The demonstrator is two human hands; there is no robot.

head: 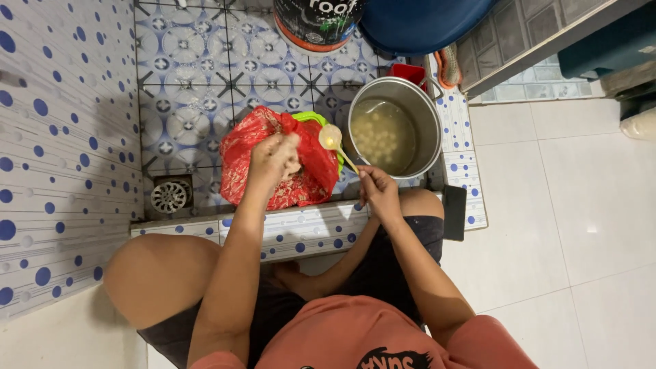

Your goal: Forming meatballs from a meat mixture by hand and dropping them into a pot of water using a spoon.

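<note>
We see the left hand (273, 158) curled in a loose fist over the red bag (277, 164), fingers bent inward around something pale that we cannot make out. The bag lies crumpled on the patterned tile floor (205, 75), with a green rim (311, 117) showing just behind it. The right hand (378, 191) pinches the handle of a spoon (333, 140) between closed fingers; the pale bowl of the spoon is raised between the bag and the pot (396, 126), tilted up and to the left. The steel pot stands just right of the bag and holds cloudy liquid with small round pale balls in it. A floor drain (169, 196) sits left of the bag. A low tiled curb (301, 232) runs in front of the knees. Behind the pot we see a dark bucket (318, 24) and a blue tub (420, 24).
</note>
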